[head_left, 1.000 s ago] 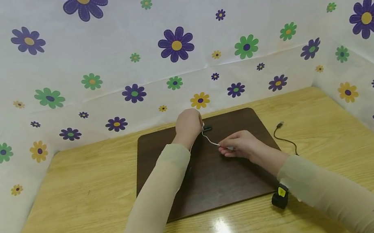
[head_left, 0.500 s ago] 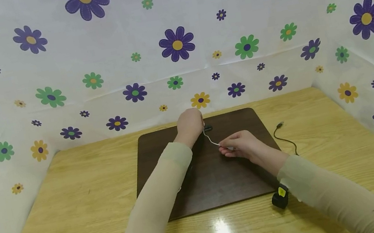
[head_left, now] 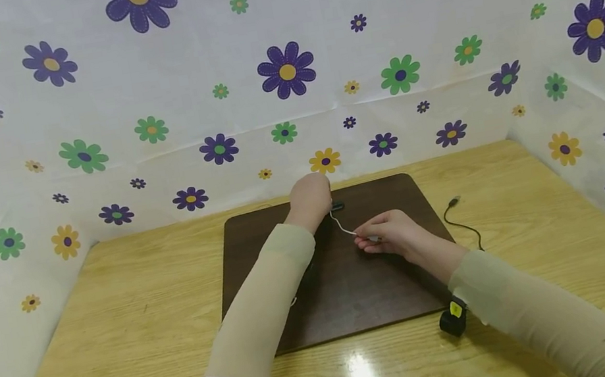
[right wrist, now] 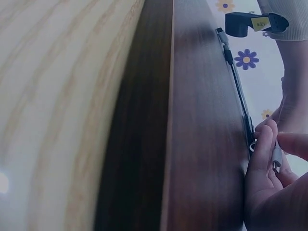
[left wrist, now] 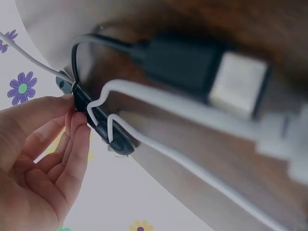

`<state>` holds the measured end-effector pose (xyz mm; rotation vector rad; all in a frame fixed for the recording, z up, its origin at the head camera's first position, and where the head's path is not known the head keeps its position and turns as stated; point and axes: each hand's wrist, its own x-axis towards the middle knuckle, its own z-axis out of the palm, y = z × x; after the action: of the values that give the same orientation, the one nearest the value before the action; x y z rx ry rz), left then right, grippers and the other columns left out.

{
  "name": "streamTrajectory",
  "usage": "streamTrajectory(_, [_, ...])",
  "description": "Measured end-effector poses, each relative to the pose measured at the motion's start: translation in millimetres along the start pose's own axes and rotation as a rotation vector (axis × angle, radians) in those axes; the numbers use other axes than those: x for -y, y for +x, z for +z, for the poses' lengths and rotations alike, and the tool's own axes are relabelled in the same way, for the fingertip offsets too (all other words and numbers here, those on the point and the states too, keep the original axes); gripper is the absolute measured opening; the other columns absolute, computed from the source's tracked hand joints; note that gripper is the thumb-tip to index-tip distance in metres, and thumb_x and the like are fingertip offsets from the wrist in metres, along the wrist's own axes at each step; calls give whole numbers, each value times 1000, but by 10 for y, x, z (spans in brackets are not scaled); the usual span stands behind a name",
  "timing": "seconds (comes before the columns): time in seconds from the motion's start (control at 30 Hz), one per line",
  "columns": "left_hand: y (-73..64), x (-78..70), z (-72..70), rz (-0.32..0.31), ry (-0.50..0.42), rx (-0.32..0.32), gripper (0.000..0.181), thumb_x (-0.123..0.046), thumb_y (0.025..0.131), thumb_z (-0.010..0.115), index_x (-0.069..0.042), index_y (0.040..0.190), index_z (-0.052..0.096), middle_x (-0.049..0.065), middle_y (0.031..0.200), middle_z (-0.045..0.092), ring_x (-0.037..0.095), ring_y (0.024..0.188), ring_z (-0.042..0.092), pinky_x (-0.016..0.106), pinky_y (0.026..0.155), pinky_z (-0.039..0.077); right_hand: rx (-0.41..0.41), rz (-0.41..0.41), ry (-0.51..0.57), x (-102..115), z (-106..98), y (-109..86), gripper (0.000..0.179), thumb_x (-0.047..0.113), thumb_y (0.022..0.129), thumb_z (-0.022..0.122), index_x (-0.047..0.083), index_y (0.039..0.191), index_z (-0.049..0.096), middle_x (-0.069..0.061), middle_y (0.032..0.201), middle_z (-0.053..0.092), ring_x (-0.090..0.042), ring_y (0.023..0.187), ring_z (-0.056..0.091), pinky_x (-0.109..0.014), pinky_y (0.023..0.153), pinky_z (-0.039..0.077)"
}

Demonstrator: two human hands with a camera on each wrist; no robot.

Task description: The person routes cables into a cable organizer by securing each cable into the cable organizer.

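At the far side of the brown board (head_left: pixel 356 293), my left hand (head_left: pixel 309 199) pinches a black cable organizer (head_left: pixel 338 206). The left wrist view shows the thumb and fingertips on this slotted strip, with white cables (left wrist: pixel 178 103) and a black cable (left wrist: pixel 75 57) running through it. A black USB plug (left wrist: pixel 187 67) looms close to that camera, blurred. My right hand (head_left: pixel 397 236) pinches a white cable (head_left: pixel 341 224) near its end, and the cable reaches up to the organizer. In the right wrist view its white plug (right wrist: pixel 277 159) shows between thumb and fingers.
A black cable with a plug (head_left: pixel 453 202) lies on the wooden table (head_left: pixel 139 322) right of the board. A black wrist camera (head_left: pixel 453 320) hangs beneath the right forearm. Flower-print cloth (head_left: pixel 233 60) walls off the back and sides.
My left hand and forearm shift very slightly to the right at the organizer. The right hand stays in place, holding the white cable.
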<state>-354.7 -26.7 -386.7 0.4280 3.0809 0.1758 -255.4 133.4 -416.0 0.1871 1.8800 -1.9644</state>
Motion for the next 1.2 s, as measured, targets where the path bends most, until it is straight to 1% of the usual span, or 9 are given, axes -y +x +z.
streamTrajectory(0.17, [20,13,11,2,4,4,11,-10,102,68,-5,99,77,8,105,78,24,101,74,39,92,63,3,-4,-3,-6,4,10,33,0,106,59,-21,132,61,0,77,74,-4,69,71,-19,69,63])
streamTrajectory(0.37, [-8,47,53,-11,-44,-56,16,-10,102,68,-5,91,78,8,99,78,24,96,73,38,91,62,9,-9,-2,-14,2,14,34,0,106,58,-22,132,60,0,77,74,-4,69,71,-19,69,63])
streamTrajectory(0.53, [-39,56,72,15,-57,-78,18,-6,102,66,-5,88,77,8,95,78,24,93,73,39,88,63,8,-1,-6,-18,1,19,34,0,107,58,-21,133,60,0,78,74,-4,70,71,-19,70,63])
streamTrajectory(0.6, [-39,51,71,20,-58,-75,19,-6,102,66,-5,87,77,9,94,78,24,93,73,39,87,63,4,-1,-7,-18,-2,25,33,0,106,58,-21,132,61,0,78,74,-5,70,71,-19,70,63])
streamTrajectory(0.7, [-28,42,64,10,-63,-64,18,-6,102,66,-4,89,77,9,96,78,25,93,73,39,88,62,8,-5,-8,-15,-9,28,32,0,106,58,-20,131,62,0,77,74,-4,70,71,-19,70,63])
streamTrajectory(0.87, [5,6,50,16,-23,-35,16,-6,104,64,-5,94,76,9,100,77,24,96,73,39,90,63,12,-22,-16,-11,-13,9,32,0,106,59,-22,129,62,0,76,74,-4,68,71,-19,69,63])
streamTrajectory(0.93, [14,-2,53,27,-8,-30,17,-4,105,62,-5,95,76,9,101,77,24,96,73,39,89,63,13,-36,-37,-17,-10,5,31,-1,105,59,-22,128,63,1,75,74,-4,67,71,-18,69,63])
streamTrajectory(1.0, [17,2,60,32,-13,-33,18,-3,105,61,-5,94,75,9,100,77,23,94,72,39,88,63,16,-58,-70,-21,-7,4,30,-1,105,59,-23,125,64,1,75,74,-4,67,71,-18,68,63])
streamTrajectory(1.2, [7,81,90,4,-79,-49,20,-7,100,67,-7,82,76,6,89,76,20,79,62,37,80,61,3,-150,-221,-7,9,-14,25,0,104,63,-21,116,70,0,76,76,-4,67,72,-22,69,65])
